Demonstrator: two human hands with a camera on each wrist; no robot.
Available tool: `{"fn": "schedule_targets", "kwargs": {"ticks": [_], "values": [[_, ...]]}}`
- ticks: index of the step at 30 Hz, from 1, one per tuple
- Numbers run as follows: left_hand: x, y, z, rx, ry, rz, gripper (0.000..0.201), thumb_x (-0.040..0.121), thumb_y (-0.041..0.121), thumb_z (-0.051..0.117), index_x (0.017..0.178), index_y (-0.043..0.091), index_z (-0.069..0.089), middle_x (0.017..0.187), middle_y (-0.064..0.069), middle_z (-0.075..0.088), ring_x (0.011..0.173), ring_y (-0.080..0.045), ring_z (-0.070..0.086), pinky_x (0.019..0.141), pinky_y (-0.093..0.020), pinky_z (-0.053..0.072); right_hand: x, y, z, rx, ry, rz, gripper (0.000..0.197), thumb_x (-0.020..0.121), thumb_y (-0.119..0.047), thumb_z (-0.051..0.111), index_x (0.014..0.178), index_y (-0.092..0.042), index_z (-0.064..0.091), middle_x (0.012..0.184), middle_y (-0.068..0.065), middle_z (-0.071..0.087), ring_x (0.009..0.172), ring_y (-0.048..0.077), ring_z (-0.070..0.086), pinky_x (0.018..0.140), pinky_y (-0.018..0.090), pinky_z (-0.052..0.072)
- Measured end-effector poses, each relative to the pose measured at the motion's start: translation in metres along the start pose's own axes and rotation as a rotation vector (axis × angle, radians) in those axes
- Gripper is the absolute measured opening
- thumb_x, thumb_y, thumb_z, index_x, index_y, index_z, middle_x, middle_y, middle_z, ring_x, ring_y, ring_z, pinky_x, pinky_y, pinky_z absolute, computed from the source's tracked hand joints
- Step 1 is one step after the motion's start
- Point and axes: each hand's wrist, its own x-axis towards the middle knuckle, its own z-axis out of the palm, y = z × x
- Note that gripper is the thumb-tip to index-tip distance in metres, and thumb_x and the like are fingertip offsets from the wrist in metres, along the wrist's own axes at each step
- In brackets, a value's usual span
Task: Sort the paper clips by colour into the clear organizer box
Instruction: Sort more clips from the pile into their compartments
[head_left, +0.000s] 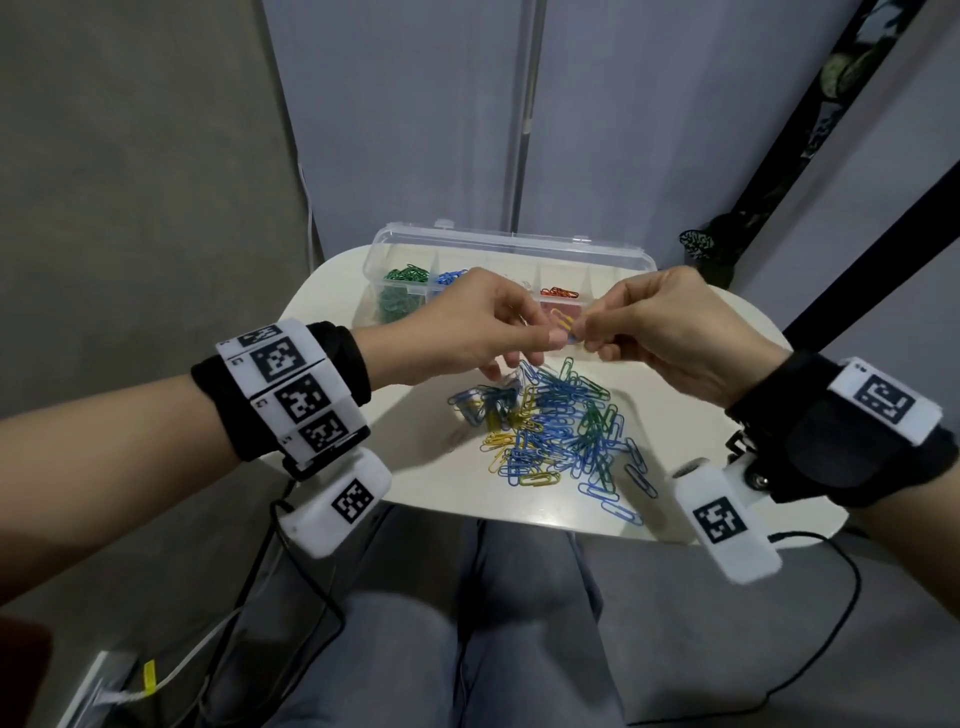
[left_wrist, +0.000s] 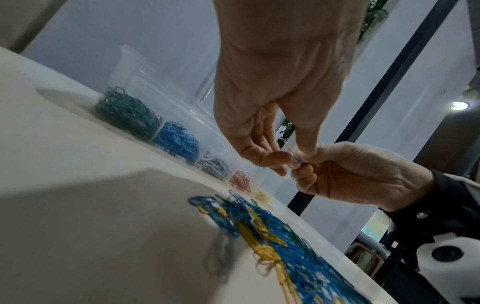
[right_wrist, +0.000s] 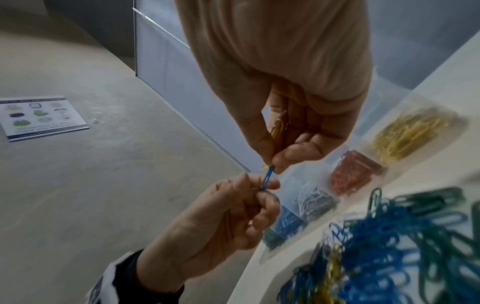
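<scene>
A blue paper clip (right_wrist: 267, 179) hooked to a yellow paper clip (head_left: 562, 321) hangs between my hands, above the table. My left hand (head_left: 550, 340) pinches the blue clip's lower end. My right hand (head_left: 587, 338) pinches the yellow one, with more yellow clips (right_wrist: 278, 127) tucked in its fingers. The clear organizer box (head_left: 509, 254) stands behind them, holding green (head_left: 402, 291), blue (head_left: 449, 277), white (right_wrist: 314, 201), red (head_left: 558, 292) and yellow (right_wrist: 407, 133) clips in separate compartments. A loose pile of mostly blue, yellow and green clips (head_left: 556, 436) lies under the hands.
The small white table (head_left: 415, 467) has a rounded front edge close to my lap. Black cables (head_left: 810, 670) hang below it. A black pole (head_left: 852, 270) and a plant stand at the right. A printed card (right_wrist: 39, 117) lies on the floor at the left.
</scene>
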Motion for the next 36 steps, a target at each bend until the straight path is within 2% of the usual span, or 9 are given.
{"fn": "schedule_targets", "kwargs": {"ticks": [7,12,16,21,24,27,31,34,36], "values": [[0.001,-0.007,0.001,0.012,-0.004,-0.074,0.008,0.087,0.006,0.066,0.082,0.000,0.067,0.067,-0.009,0.069,0.049,-0.008,0.050,0.044,-0.019,0.044,-0.005,0.003,0.005,-0.023,-0.048,0.007,0.010,0.073,0.013,0.069,0.070,0.008,0.061,0.063,0.022,0.066,0.050,0.019,0.066,0.049,0.021,0.054],[-0.001,-0.002,-0.001,-0.121,-0.038,-0.139,0.022,0.086,0.022,0.069,0.086,0.000,0.068,0.082,-0.014,0.073,0.060,-0.012,0.059,0.053,-0.022,0.050,-0.002,-0.007,-0.001,0.005,-0.019,-0.020,0.009,0.074,0.012,0.069,0.073,0.011,0.060,0.066,0.026,0.064,0.052,0.021,0.067,0.051,0.022,0.054],[-0.002,-0.001,0.002,-0.134,-0.040,-0.111,0.005,0.084,0.005,0.068,0.083,0.000,0.068,0.074,-0.014,0.070,0.053,-0.011,0.056,0.050,-0.020,0.048,-0.006,-0.003,0.006,-0.064,-0.067,-0.048,0.013,0.074,0.013,0.069,0.068,0.006,0.060,0.065,0.025,0.067,0.053,0.024,0.067,0.052,0.025,0.055],[-0.002,-0.001,-0.010,-0.049,0.032,-0.087,0.006,0.083,0.001,0.068,0.085,-0.004,0.068,0.070,-0.013,0.067,0.053,-0.011,0.053,0.048,-0.019,0.045,0.013,-0.013,-0.018,-0.311,0.205,-0.260,0.011,0.073,0.008,0.070,0.065,0.005,0.064,0.064,0.021,0.067,0.052,0.027,0.065,0.053,0.033,0.055],[-0.001,-0.001,-0.020,0.025,0.087,-0.029,0.005,0.084,-0.001,0.066,0.085,0.001,0.070,0.068,-0.009,0.067,0.052,-0.008,0.052,0.046,-0.018,0.044,0.026,-0.021,-0.034,-0.478,0.308,-0.339,0.012,0.072,0.001,0.070,0.061,-0.003,0.066,0.054,0.005,0.067,0.046,0.012,0.064,0.044,0.019,0.046],[0.003,0.003,-0.035,0.167,0.168,0.052,0.006,0.081,-0.002,0.069,0.085,0.001,0.072,0.063,-0.004,0.067,0.046,-0.003,0.051,0.045,-0.015,0.043,0.036,-0.022,-0.038,-0.666,0.285,-0.252,0.003,0.070,-0.004,0.075,0.069,-0.003,0.072,0.047,-0.001,0.063,0.036,0.003,0.051,0.038,0.011,0.037],[0.014,0.011,-0.059,0.503,0.338,0.138,0.008,0.076,0.000,0.072,0.077,0.008,0.072,0.066,-0.006,0.069,0.046,0.008,0.055,0.050,-0.004,0.039,0.041,-0.015,-0.035,-0.791,0.276,-0.207,0.024,0.068,-0.018,0.084,0.086,-0.006,0.074,0.077,0.009,0.067,0.065,0.017,0.059,0.063,0.023,0.045],[0.025,0.012,-0.071,0.630,0.374,0.134,0.009,0.076,0.001,0.070,0.075,0.010,0.071,0.065,-0.004,0.069,0.048,0.009,0.056,0.054,-0.002,0.039,0.036,-0.014,-0.030,-0.773,0.282,-0.246,0.020,0.070,-0.019,0.083,0.084,-0.007,0.074,0.079,0.009,0.069,0.075,0.021,0.064,0.067,0.026,0.047],[0.033,0.010,-0.074,0.692,0.374,0.105,0.008,0.077,0.002,0.071,0.077,0.010,0.071,0.066,-0.004,0.068,0.053,0.002,0.056,0.056,-0.009,0.041,0.031,-0.014,-0.027,-0.768,0.273,-0.273,0.015,0.071,-0.018,0.081,0.080,-0.009,0.074,0.076,0.009,0.069,0.074,0.020,0.064,0.070,0.028,0.051]]}}
